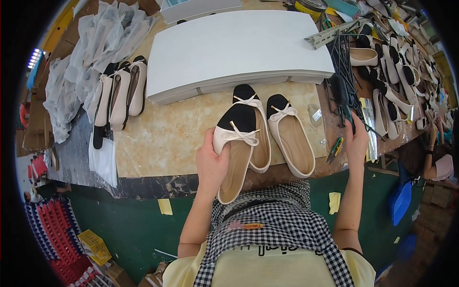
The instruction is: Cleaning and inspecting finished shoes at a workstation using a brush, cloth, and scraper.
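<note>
Beige flat shoe with black toe and bow, held at the workbench edge

Left hand (210, 165) closed around the side of the held shoe (235, 153), lifted just above the table's near edge; right hand (356, 141) gripping the handle of a black brush (340, 95) at the bench's right side; two matching flats (275, 131) on the marble-patterned tabletop (162, 138) just beyond; white box stack (234, 52) behind; more shoes in rows (119, 93) far left

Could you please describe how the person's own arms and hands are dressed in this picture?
Both forearms are bare, with no gloves on the left hand or right hand. Pale yellow short sleeves show at the shoulders, under a black-and-white checked apron. No rings or watch are visible.
</note>
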`<state>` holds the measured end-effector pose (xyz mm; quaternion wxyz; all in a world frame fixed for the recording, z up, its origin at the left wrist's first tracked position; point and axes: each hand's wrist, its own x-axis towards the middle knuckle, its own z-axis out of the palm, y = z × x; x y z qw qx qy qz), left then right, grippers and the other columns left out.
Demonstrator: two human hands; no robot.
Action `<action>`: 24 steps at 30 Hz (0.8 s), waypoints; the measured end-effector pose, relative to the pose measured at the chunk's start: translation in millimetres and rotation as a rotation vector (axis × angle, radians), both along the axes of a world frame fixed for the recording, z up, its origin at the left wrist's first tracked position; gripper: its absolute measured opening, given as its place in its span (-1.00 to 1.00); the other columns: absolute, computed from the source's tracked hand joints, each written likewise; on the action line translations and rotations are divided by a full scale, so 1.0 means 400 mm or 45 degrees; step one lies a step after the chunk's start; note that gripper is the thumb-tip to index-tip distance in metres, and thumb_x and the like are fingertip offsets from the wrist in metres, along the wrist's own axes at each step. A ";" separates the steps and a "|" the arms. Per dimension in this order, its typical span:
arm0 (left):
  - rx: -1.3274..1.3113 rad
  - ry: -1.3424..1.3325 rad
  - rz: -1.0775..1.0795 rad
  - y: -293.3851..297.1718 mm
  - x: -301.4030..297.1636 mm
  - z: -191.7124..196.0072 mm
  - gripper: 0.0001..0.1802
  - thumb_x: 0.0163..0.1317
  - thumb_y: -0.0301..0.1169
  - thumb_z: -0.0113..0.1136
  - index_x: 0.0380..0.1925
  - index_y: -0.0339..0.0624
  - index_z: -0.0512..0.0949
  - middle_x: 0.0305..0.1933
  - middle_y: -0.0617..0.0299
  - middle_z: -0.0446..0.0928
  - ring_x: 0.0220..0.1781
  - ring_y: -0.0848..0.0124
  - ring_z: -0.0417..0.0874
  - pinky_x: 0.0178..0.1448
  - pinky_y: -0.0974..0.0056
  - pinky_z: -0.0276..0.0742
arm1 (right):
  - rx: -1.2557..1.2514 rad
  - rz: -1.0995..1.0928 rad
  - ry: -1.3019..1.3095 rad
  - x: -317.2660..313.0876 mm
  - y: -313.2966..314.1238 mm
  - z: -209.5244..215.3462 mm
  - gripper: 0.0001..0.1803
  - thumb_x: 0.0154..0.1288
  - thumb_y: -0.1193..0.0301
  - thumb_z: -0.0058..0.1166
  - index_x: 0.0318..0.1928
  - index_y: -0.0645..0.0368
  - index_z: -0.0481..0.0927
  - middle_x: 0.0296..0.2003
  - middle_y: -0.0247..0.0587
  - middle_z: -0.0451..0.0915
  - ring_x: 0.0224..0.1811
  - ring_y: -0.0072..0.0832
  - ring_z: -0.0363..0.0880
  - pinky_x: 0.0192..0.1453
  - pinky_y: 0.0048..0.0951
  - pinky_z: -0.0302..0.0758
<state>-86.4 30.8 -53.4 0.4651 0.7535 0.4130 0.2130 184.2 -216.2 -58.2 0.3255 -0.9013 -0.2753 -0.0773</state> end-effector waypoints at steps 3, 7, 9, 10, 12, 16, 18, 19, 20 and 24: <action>0.056 0.025 -0.017 -0.014 0.018 0.013 -0.57 0.20 -0.43 0.17 0.09 -0.21 0.43 -0.24 -0.15 0.64 -0.16 -0.07 0.69 -0.12 0.11 0.55 | 0.119 0.347 0.292 -0.108 0.112 0.115 -0.66 0.33 0.43 0.14 0.11 0.13 0.62 -0.41 -0.21 0.48 -0.43 -0.40 0.51 -0.28 -0.46 0.46; 0.009 0.036 -0.003 -0.015 0.027 0.025 -0.57 0.20 -0.46 0.15 0.09 -0.21 0.42 -0.22 -0.15 0.64 -0.13 -0.09 0.69 -0.09 0.09 0.55 | 0.020 0.661 0.136 -0.162 0.187 0.160 -0.62 0.27 0.43 0.19 0.12 -0.06 0.64 -0.45 -0.32 0.45 -0.46 -0.46 0.51 -0.34 -0.46 0.50; 0.039 -0.020 -0.041 -0.011 0.016 0.004 -0.57 0.19 -0.49 0.15 0.10 -0.21 0.42 -0.22 -0.15 0.64 -0.12 -0.08 0.69 -0.07 0.11 0.55 | -0.006 0.843 0.041 -0.210 0.206 0.179 -0.62 0.26 0.43 0.18 0.11 -0.09 0.65 -0.45 -0.33 0.44 -0.48 -0.45 0.51 -0.40 -0.45 0.51; 0.065 -0.076 -0.086 -0.010 0.009 -0.001 -0.56 0.18 -0.52 0.15 0.10 -0.22 0.42 -0.21 -0.15 0.64 -0.11 -0.07 0.69 -0.05 0.14 0.55 | -0.037 1.018 -0.055 -0.228 0.206 0.184 -0.61 0.24 0.43 0.18 0.10 -0.12 0.65 -0.46 -0.33 0.43 -0.50 -0.45 0.52 -0.46 -0.43 0.51; -0.015 -0.185 -0.106 -0.009 0.002 0.004 -0.58 0.20 -0.57 0.14 0.10 -0.24 0.43 -0.18 -0.11 0.65 -0.08 0.05 0.71 0.01 0.22 0.54 | -0.125 1.073 -0.217 -0.189 0.220 0.169 -0.63 0.23 0.40 0.18 0.07 -0.12 0.66 -0.48 -0.32 0.45 -0.55 -0.46 0.55 -0.55 -0.41 0.48; -0.172 -0.301 -0.114 0.011 -0.034 0.002 -0.62 0.27 -0.56 0.12 0.11 -0.28 0.46 -0.08 0.01 0.65 0.00 0.31 0.66 0.08 0.30 0.49 | -0.131 0.400 -0.104 -0.054 0.239 0.189 -0.81 0.23 0.50 0.10 -0.16 0.07 0.69 -0.39 -0.21 0.59 -0.46 -0.25 0.59 -0.40 -0.34 0.52; -0.049 -0.143 -0.107 0.008 -0.021 0.007 -0.61 0.26 -0.55 0.13 0.11 -0.30 0.47 -0.07 0.04 0.65 0.00 0.30 0.66 0.09 0.31 0.48 | -0.234 0.876 -0.376 -0.139 0.219 0.195 -0.82 0.19 0.49 0.13 -0.19 0.05 0.69 -0.40 -0.24 0.59 -0.45 -0.26 0.60 -0.39 -0.33 0.53; -0.060 -0.132 -0.124 -0.001 -0.036 0.014 -0.61 0.26 -0.55 0.13 0.11 -0.30 0.47 -0.07 0.04 0.65 0.00 0.30 0.66 0.09 0.31 0.48 | -0.242 0.862 -0.360 -0.153 0.211 0.181 -0.82 0.19 0.49 0.13 -0.19 0.05 0.69 -0.40 -0.24 0.59 -0.45 -0.26 0.60 -0.39 -0.33 0.53; -0.046 -0.112 -0.161 -0.002 -0.036 0.024 -0.60 0.26 -0.54 0.12 0.12 -0.30 0.45 -0.08 0.05 0.65 0.00 0.32 0.66 0.09 0.32 0.50 | -0.259 0.865 -0.334 -0.139 0.216 0.157 -0.83 0.19 0.47 0.13 -0.20 0.02 0.69 -0.39 -0.26 0.60 -0.45 -0.25 0.60 -0.39 -0.33 0.53; -1.061 -0.651 0.208 0.003 -0.075 0.021 -0.52 0.30 -0.47 0.10 0.22 -0.29 0.35 -0.06 -0.01 0.63 -0.14 0.41 0.67 -0.11 0.34 0.59 | -0.313 0.261 -0.283 0.034 0.150 0.106 -0.72 0.34 0.37 0.07 0.04 0.02 0.64 -0.39 -0.16 0.55 -0.44 -0.20 0.60 -0.37 -0.25 0.50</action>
